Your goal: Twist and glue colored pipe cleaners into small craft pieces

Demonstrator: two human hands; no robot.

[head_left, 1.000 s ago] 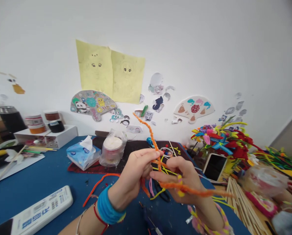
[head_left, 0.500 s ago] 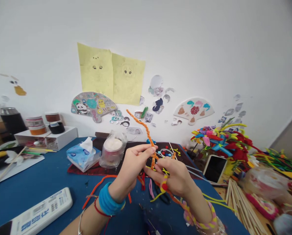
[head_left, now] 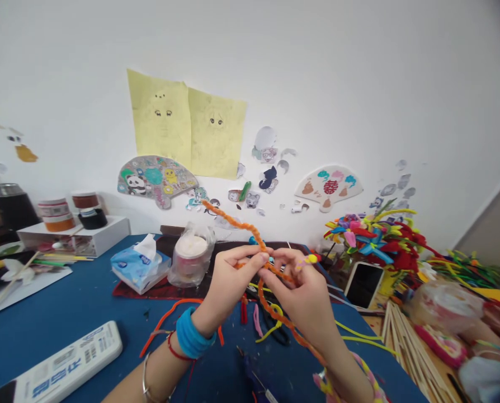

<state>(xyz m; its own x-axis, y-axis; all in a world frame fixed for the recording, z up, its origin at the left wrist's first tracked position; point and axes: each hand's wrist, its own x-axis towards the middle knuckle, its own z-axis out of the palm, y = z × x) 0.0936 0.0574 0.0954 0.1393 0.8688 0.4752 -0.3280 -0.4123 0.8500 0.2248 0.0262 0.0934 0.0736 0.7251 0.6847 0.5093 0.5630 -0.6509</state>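
An orange twisted fuzzy strand (head_left: pixel 237 224) rises up and to the left from between my hands. My left hand (head_left: pixel 237 274), with a blue band at the wrist, pinches it between thumb and fingers. Close against it, my right hand (head_left: pixel 302 285) has its fingers closed on another part of the same orange strand. A longer length hangs below in a curve and passes along my right forearm. Small dark and light beads show between the fingertips. A yellow and pink piece sits on a finger of my right hand.
Blue table (head_left: pixel 157 313) with pliers (head_left: pixel 256 378), yellow and orange stems, a tissue pack (head_left: pixel 141 264), a wrapped jar (head_left: pixel 191 252) and a white box (head_left: pixel 67 364). At right: phone (head_left: pixel 364 285), wooden sticks (head_left: pixel 413 352), colourful stem flowers (head_left: pixel 376 238), another person's arm (head_left: pixel 476 336).
My right hand has turned, its fingers now raised beside my left fingertips. The strand's free end leans further left, and its lower length now hangs in an open curve.
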